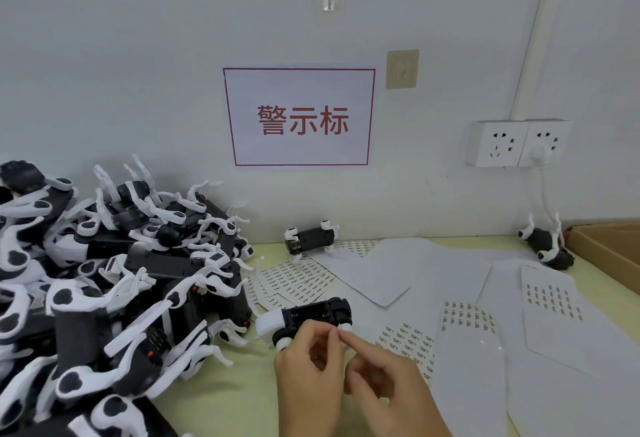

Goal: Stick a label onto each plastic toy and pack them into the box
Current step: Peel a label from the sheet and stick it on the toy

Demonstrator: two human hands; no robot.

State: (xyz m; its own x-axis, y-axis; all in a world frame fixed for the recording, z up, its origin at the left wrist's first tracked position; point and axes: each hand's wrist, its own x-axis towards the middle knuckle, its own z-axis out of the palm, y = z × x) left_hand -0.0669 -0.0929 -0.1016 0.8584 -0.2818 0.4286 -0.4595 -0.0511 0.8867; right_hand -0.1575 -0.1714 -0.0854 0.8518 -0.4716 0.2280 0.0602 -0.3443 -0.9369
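Head view: the left hand (308,364) and right hand (384,384) are meeting low at centre over the bench (242,398), fingers curled, their fingertips pinching together at something too small to make out. Just beyond them the black-and-white toy (304,320) is lying on the bench, long axis running left to right, beside the label sheets (298,279). The box (609,249) is sitting at the far right edge.

Black-white toy (304,319) overturned near label sheets (294,280)
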